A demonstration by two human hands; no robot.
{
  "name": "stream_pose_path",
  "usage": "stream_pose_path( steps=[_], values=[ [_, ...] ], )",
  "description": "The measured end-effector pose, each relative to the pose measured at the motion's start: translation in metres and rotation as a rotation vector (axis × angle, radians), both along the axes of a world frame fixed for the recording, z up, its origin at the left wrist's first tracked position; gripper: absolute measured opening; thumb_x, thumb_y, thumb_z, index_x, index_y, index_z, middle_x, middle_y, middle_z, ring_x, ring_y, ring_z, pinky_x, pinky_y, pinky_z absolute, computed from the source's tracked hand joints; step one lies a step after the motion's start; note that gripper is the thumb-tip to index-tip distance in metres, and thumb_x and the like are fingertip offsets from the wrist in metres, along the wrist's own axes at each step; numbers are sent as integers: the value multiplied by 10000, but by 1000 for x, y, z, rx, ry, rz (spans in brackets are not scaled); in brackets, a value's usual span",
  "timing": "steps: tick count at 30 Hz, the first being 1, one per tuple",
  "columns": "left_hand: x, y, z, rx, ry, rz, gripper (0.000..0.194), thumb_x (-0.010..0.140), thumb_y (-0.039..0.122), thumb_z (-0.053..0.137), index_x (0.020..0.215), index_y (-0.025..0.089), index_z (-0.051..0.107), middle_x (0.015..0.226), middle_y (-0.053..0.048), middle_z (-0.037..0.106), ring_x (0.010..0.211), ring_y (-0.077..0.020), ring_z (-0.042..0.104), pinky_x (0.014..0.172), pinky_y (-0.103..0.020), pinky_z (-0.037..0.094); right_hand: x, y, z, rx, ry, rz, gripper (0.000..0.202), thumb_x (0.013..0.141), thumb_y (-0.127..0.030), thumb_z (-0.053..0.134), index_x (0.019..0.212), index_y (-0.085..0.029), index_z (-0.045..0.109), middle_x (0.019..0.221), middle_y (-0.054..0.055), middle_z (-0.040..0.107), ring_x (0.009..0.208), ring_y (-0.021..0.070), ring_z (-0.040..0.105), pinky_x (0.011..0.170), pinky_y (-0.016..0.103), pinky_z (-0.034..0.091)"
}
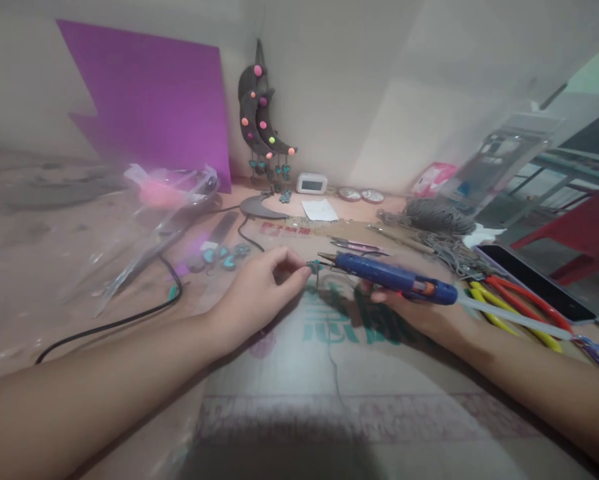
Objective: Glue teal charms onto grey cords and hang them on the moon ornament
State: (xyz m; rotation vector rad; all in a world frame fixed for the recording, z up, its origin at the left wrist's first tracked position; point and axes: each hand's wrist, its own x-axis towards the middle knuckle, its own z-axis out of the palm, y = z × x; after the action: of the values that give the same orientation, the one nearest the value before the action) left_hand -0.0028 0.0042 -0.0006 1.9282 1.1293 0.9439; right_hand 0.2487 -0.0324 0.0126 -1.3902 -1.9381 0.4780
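Note:
My right hand (404, 300) is wrapped round a blue hot glue gun (389, 273), whose nozzle points left and whose translucent glue stick (509, 315) sticks out at the back. Thumb and forefinger of my left hand (264, 283) pinch a small teal piece (314, 267), too small to make out fully. The nozzle tip sits just above and to the right of that piece; whether they touch I cannot tell. A thin string (333, 353) trails below on the printed cardboard (289, 373). Left of my left hand lie several teal heart pieces (224, 258).
Beyond my hands are a grey crescent (262, 207), tweezers (357, 245) and a small white clock (312, 183). At right lie grey yarn (437, 217), a phone (534, 283) and pliers (529, 303). A black cable (114, 323) crosses the left side. A moon ornament (259, 113) hangs against the wall.

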Motion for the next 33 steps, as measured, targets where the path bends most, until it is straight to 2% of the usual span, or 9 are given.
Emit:
stream_pose_path(
  steps=[11, 19, 29, 33],
  values=[
    [1, 1, -1, 25, 14, 17, 134, 879, 314, 561, 836, 197, 613, 824, 8, 673, 772, -159, 615, 725, -292, 455, -5, 1, 7, 39, -102, 0, 193, 775, -362, 672, 674, -216, 597, 626, 1, 624, 576, 162, 579, 511, 264, 467],
    [1, 0, 0, 50, 26, 13, 121, 871, 298, 557, 827, 200, 611, 807, 6, 671, 762, -162, 611, 712, -289, 456, -2, 2, 4, 27, -165, -10, 280, 782, -478, 649, 704, -213, 609, 682, 23, 647, 637, 195, 603, 587, 301, 479],
    [0, 0, -2, 59, 26, -3, 131, 885, 302, 550, 842, 196, 615, 830, 3, 675, 776, -159, 620, 726, -290, 458, -1, 5, 1, 105, -181, 17, 234, 785, -435, 656, 703, -222, 604, 628, -13, 634, 598, 176, 589, 546, 272, 453],
    [0, 0, -1, 68, 33, -3, 130, 885, 300, 545, 841, 197, 612, 829, -3, 680, 775, -168, 625, 728, -296, 465, -3, 4, 3, 85, -200, 0, 218, 790, -412, 658, 708, -218, 602, 651, 3, 650, 620, 183, 603, 566, 281, 460]
  ],
)
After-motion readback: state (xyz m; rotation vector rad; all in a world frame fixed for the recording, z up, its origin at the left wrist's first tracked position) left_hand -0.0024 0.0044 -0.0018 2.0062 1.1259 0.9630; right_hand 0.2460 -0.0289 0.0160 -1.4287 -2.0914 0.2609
